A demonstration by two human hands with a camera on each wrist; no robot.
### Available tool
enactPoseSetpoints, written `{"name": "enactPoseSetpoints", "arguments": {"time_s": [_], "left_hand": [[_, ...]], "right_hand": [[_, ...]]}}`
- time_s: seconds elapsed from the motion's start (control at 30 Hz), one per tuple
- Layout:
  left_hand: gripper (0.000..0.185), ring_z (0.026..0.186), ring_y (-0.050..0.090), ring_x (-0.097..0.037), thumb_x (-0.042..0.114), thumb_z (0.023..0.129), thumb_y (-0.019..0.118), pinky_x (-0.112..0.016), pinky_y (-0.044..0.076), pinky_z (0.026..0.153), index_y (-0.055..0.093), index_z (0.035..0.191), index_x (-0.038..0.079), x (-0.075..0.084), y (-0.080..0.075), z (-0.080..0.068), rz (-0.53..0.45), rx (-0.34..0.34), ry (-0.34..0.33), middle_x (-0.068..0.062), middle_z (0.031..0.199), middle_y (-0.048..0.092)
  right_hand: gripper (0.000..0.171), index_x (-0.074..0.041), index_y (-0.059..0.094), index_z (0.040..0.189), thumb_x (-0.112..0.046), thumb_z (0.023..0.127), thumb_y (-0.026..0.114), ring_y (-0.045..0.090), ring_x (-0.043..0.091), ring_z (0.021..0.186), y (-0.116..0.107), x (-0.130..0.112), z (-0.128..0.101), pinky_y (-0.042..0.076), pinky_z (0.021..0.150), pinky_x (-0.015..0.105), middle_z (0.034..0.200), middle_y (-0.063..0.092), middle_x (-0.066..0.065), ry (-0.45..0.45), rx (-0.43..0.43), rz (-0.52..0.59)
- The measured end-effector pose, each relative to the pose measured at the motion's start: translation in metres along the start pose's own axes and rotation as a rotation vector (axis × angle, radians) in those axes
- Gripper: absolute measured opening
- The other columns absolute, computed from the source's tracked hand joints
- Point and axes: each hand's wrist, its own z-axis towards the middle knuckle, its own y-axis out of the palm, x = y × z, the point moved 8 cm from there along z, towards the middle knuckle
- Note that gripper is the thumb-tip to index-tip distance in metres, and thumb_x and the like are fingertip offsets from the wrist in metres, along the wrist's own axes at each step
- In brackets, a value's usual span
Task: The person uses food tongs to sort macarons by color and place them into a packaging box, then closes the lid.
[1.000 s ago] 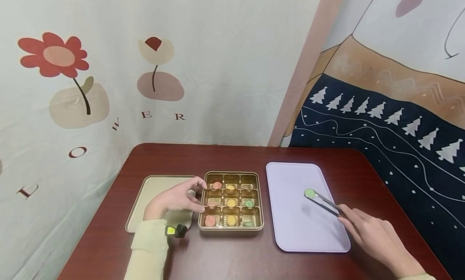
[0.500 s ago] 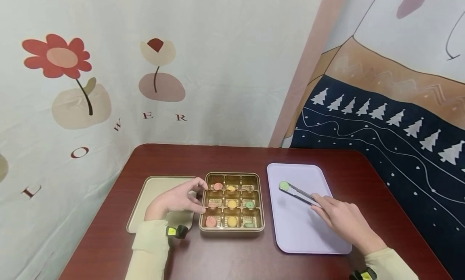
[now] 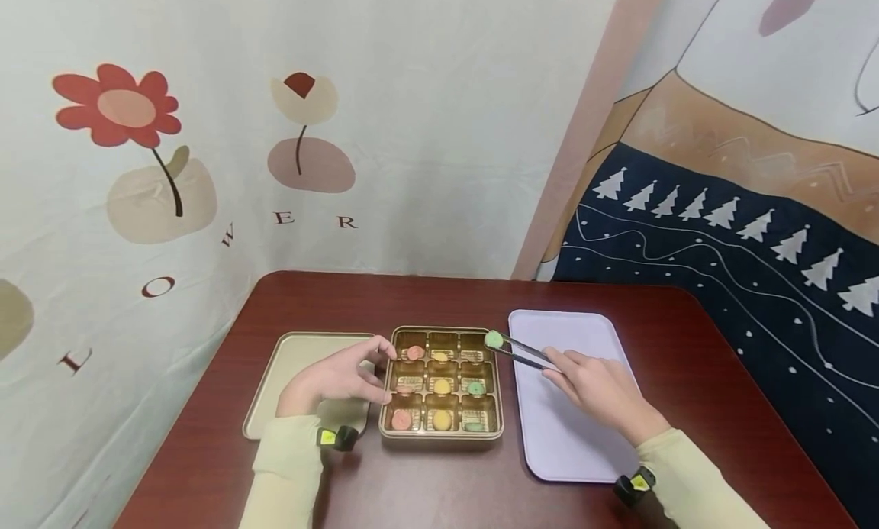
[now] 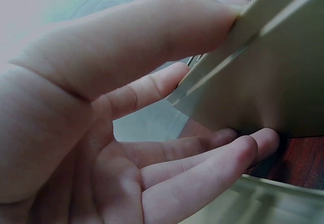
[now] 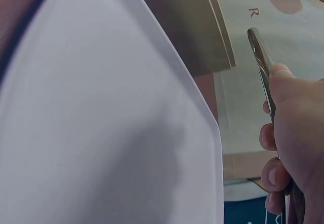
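Green sweet point(image 3: 494, 338) sits pinched in tongs point(image 3: 523, 353) squeezed by right hand's point(image 3: 599, 388) grip.

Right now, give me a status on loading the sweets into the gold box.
Done: seven of the nine cells in the gold box hold round sweets. In hand: the right hand grips tongs pinching a green sweet over the box's far right corner, while the left hand steadies the box's left wall. Left: that far right cell looks empty, as does the middle-left one. The purple tray holds no sweets.
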Motion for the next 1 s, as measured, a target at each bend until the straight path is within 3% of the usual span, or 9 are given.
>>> {"name": "enactPoseSetpoints", "arguments": {"time_s": [0.2, 0.47, 1.0], "left_hand": [[0.058, 0.097, 0.074, -0.031, 0.004, 0.084, 0.086, -0.043, 0.063, 0.081, 0.047, 0.127, 0.005, 0.001, 0.001, 0.001, -0.017, -0.013, 0.005, -0.030, 0.132, 0.050], [0.059, 0.098, 0.074, -0.030, 0.004, 0.083, 0.087, -0.042, 0.063, 0.081, 0.048, 0.128, 0.005, 0.001, 0.000, 0.001, -0.025, -0.007, 0.003, -0.029, 0.134, 0.048], [0.059, 0.098, 0.074, -0.032, 0.003, 0.084, 0.086, -0.043, 0.063, 0.081, 0.047, 0.128, 0.003, -0.003, 0.000, 0.002, -0.039, -0.017, 0.013, -0.029, 0.131, 0.050]], "right_hand": [[0.038, -0.013, 0.070, 0.128, -0.033, 0.097, 0.075, 0.069, 0.022, 0.064, 0.006, -0.004, 0.010, 0.055, 0.051, 0.042, 0.089, 0.073, 0.004, 0.003, -0.035, 0.006], [0.038, -0.013, 0.070, 0.127, -0.032, 0.095, 0.077, 0.064, 0.020, 0.059, 0.012, -0.008, 0.019, 0.049, 0.046, 0.038, 0.081, 0.068, 0.001, 0.010, -0.075, 0.009], [0.040, -0.011, 0.071, 0.130, -0.034, 0.097, 0.075, 0.068, 0.021, 0.063, 0.020, -0.010, 0.024, 0.053, 0.049, 0.038, 0.088, 0.073, 0.005, 0.030, -0.118, 0.004]]}}
